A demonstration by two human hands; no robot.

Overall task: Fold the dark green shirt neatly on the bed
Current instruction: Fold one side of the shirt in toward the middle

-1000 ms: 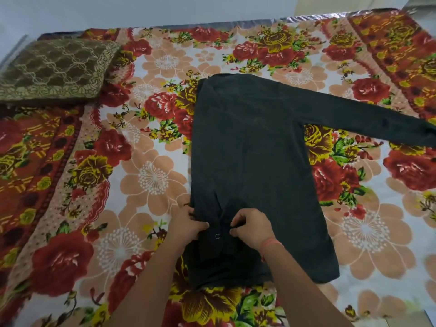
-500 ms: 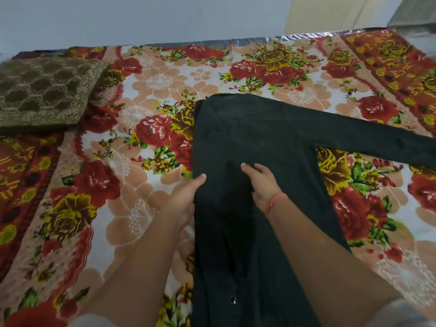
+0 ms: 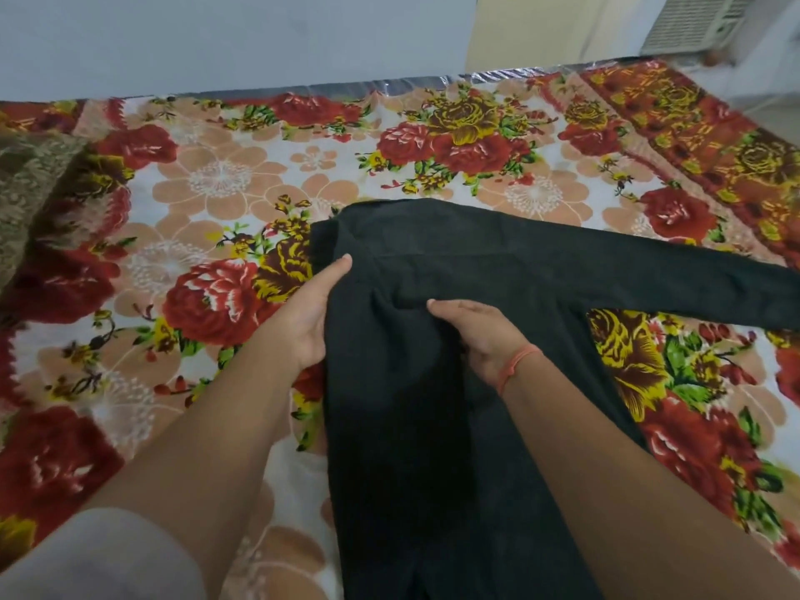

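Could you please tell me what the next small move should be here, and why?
Probably take the right hand to the sleeve and fold it in over the dark green shirt. The shirt's left edge, by the left hand, looks already folded straight, while that sleeve lies stretched out across the bedsheet.

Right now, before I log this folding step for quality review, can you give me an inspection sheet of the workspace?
Surface: red and peach floral bedsheet covering the bed.
Job's things: dark green long-sleeved shirt lies spread on the sheet, one sleeve stretched toward the right of the view; no other sleeve shows.
Clutter: olive patterned cushion at the left edge.
Grips: left hand open, fingers straight along the shirt's left edge; right hand open, resting flat on the shirt; orange thread band on its wrist.
Cables: nothing seen.
Surroundings: pale wall behind the bed; slatted vent top right.
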